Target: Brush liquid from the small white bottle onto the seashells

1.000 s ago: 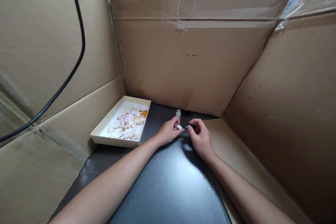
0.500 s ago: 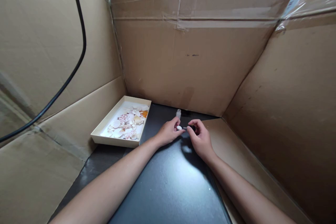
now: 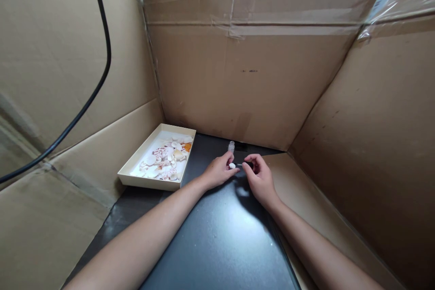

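Note:
A small white shell [image 3: 232,166] is pinched between the thumb and fingers of my left hand [image 3: 216,173], a little above the dark tabletop. My right hand [image 3: 261,180] grips a small brush [image 3: 250,164] by its black, cap-like handle. Its thin stem points left toward the shell; whether the tip touches it, I cannot tell. Just behind my left fingers stands a small clear bottle [image 3: 231,146] without a cap, its lower part hidden by the hand.
To the left, a cream tray [image 3: 149,182] holds several shells, white, striped and orange. Cardboard walls [image 3: 220,77] enclose the dark table [image 3: 217,244] at the back and sides. A black cable [image 3: 108,45] hangs at the left. Flat cardboard [image 3: 306,204] lies along the right.
The brush stem has shifted very slightly beside the shell, which is turned a touch. Both hands keep nearly the same place and grip.

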Demonstrator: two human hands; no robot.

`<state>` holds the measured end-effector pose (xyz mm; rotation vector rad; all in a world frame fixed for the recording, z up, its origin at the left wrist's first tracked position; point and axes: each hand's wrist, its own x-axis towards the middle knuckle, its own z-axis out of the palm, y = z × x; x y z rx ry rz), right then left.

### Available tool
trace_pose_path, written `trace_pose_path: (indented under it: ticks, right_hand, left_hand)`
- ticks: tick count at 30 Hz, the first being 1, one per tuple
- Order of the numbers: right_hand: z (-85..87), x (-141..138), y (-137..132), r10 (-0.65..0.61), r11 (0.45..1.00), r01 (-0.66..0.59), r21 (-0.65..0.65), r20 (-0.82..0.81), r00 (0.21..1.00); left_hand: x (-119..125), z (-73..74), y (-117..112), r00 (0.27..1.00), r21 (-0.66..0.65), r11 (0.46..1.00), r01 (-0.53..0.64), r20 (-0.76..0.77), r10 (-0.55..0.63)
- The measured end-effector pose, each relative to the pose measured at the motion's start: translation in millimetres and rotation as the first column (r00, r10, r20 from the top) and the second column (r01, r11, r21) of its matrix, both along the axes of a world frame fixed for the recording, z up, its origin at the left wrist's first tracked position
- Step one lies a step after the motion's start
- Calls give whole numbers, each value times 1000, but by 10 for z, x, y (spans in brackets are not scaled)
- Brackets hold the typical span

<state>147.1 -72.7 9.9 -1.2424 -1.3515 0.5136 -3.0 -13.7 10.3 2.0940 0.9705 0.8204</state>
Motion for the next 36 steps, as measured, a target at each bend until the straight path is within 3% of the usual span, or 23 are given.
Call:
trace_pose_path:
  ticks: [2, 6, 10, 14, 26, 32, 36]
  right_hand:
    - [-2, 0, 2, -30, 1000, 30, 10, 11, 1000]
    - [-2, 0, -2, 44, 999, -44, -8, -14, 999]
    - [8, -6, -9, -24, 1000, 24, 16, 20, 1000]
    - [17, -15, -19, 35, 999, -35, -2, 5, 999]
    - [44, -30, -31, -49, 998, 44, 36, 138, 989]
    - [64, -33, -47, -24, 998, 16, 58, 141, 990]
    - [56, -23, -45, -73, 995, 65, 69, 121, 990]
  left_hand:
    - [0, 3, 0, 1000, -5, 1000, -1, 0, 1]
    - [1, 8, -2, 1000, -4, 1000, 5, 6, -5]
    - [1, 11, -8, 1000, -5, 1000, 3, 13, -3]
    - [2, 4, -5, 1000, -6, 1000, -1, 9, 1]
    - [3, -21, 12, 998, 16, 999, 33, 61, -34]
    - [8, -14, 8, 998, 7, 1000, 30, 58, -31]
    - [7, -6, 4, 999, 12, 1000, 16, 43, -16]
